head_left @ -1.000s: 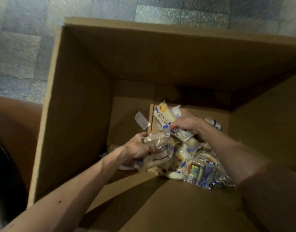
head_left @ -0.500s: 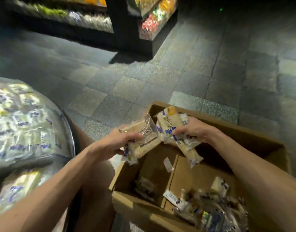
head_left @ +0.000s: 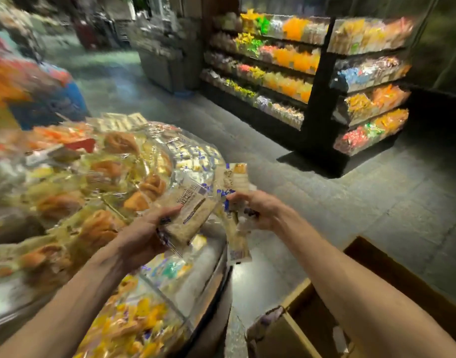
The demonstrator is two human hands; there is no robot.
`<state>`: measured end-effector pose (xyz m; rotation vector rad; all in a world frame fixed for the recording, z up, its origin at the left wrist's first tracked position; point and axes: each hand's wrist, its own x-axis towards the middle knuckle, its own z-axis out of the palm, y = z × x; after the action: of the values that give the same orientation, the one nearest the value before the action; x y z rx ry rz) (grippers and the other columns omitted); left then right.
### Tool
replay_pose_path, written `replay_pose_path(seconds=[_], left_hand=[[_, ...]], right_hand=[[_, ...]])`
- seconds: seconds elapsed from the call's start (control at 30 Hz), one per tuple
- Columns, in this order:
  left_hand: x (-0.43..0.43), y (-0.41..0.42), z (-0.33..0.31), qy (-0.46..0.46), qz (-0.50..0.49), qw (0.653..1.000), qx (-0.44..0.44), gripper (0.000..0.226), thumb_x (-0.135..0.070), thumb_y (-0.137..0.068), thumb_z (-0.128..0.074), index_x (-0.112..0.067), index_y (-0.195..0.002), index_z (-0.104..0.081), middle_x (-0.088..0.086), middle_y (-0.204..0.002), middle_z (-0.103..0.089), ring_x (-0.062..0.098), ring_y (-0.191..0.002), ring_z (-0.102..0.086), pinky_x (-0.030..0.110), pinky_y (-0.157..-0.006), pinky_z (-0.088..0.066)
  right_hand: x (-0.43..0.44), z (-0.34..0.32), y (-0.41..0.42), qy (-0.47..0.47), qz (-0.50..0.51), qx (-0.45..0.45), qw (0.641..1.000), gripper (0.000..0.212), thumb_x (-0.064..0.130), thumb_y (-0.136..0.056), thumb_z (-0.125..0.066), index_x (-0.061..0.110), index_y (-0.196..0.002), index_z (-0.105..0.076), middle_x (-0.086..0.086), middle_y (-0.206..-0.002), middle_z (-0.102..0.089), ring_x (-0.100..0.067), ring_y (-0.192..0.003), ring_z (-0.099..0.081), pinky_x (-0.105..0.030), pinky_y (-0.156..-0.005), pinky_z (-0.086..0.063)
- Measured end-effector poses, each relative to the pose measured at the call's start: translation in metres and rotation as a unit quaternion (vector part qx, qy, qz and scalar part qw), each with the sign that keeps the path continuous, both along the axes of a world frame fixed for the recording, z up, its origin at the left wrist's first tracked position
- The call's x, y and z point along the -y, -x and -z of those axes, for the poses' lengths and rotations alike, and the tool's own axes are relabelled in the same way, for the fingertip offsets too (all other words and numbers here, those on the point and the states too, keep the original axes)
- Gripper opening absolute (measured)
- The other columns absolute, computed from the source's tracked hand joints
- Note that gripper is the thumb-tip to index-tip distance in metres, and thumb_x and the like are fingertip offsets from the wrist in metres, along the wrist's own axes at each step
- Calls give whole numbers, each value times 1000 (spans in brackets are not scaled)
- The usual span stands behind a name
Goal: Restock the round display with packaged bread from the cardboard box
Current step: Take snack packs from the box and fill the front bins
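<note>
Several bread packs are over the round display's (head_left: 212,273) edge: my left hand (head_left: 141,235) grips a pale pack (head_left: 188,215), my right hand (head_left: 258,210) pinches a small bundle (head_left: 235,180). The cardboard box (head_left: 286,339) sits low at my right.

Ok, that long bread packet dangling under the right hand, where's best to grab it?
Pinch the long packet across its narrow middle, coming from the open aisle side on the right. It hangs nearly upright below the right hand, its lower end free, with the round display close on its left.
</note>
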<state>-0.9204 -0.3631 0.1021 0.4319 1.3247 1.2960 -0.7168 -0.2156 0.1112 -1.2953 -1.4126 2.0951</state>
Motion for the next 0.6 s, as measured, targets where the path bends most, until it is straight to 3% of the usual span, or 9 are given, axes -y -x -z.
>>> replay_pose_path(seconds=[0.17, 0.27, 0.4, 0.5, 0.6], left_hand=[[111, 80, -6, 6, -131, 991, -3, 38, -32, -70, -72, -11, -102, -74, 12, -91, -76, 21, -66, -70, 37, -64, -59], [170, 111, -2, 13, -193, 981, 13, 51, -33, -72, -71, -11, -118, -70, 18, -111, -73, 30, -86, -70, 49, -81, -56], [230, 129, 13, 4, -263, 962, 66, 43, -29, -75, -67, -8, -112, -69, 16, -101, -75, 24, -76, -74, 44, -71, -62], [259, 128, 30, -15, -305, 946, 112, 46, -29, -81, -66, -6, -122, -65, 20, -113, -72, 32, -97, -71, 56, -104, -45], [268, 124, 46, -23, -344, 930, 127, 54, -30, -79, -71, -8, -128, -62, 24, -120, -68, 44, -120, -58, 64, -114, -28]], right_hand=[[78, 11, 134, 82, -55, -54, 994, 55, 20, -96, -57, 17, -41, -66, 5, -48, -59, -7, -44, -53, -29, -55, -47], [125, 24, 195, 119, -64, -84, 987, 55, 16, -99, -53, 16, -47, -71, 2, -47, -59, -11, -48, -51, -25, -51, -43], [177, 42, 247, 178, -64, -90, 978, 45, 13, -94, -60, 12, -52, -74, -2, -59, -66, -12, -47, -57, -26, -48, -50], [205, 51, 266, 203, -47, -68, 976, 24, 14, -90, -66, 10, -67, -71, -3, -69, -63, -17, -61, -53, -28, -46, -52], [220, 61, 282, 208, -35, -56, 976, 12, 15, -88, -69, 11, -77, -67, -1, -79, -61, -15, -70, -51, -24, -42, -50]])
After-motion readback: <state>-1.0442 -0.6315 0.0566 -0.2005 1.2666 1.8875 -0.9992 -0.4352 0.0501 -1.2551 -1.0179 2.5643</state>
